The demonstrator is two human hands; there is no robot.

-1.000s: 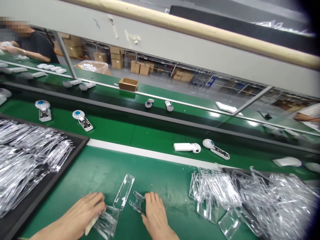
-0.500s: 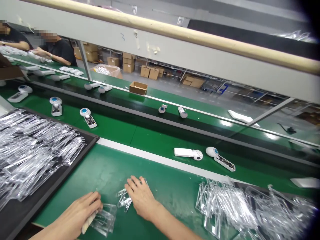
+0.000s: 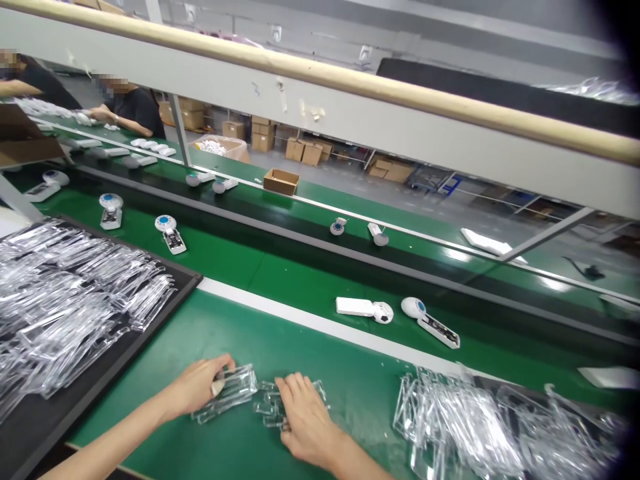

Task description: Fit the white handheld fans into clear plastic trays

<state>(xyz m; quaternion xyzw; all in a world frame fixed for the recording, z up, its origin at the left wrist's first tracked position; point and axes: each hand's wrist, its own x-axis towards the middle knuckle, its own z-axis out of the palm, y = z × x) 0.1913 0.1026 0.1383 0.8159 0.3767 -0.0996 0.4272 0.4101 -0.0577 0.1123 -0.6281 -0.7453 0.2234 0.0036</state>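
Clear plastic tray point(image 3: 233, 392) sits on the green counter point(image 3: 320, 347), clenched at one end in the grip of the left hand point(image 3: 197, 385); the right hand point(image 3: 306, 415) lies open, fingers spread, gently on a second tray point(image 3: 273, 403).

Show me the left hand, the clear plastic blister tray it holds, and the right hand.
Left hand point(image 3: 193, 388): head view, on the back of the hand.
Clear plastic blister tray point(image 3: 233, 393): head view, on its top face.
Right hand point(image 3: 306, 419): head view, on the back of the hand.

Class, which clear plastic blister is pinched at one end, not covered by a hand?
The clear blister in the left hand; the other blister lies under the right hand.
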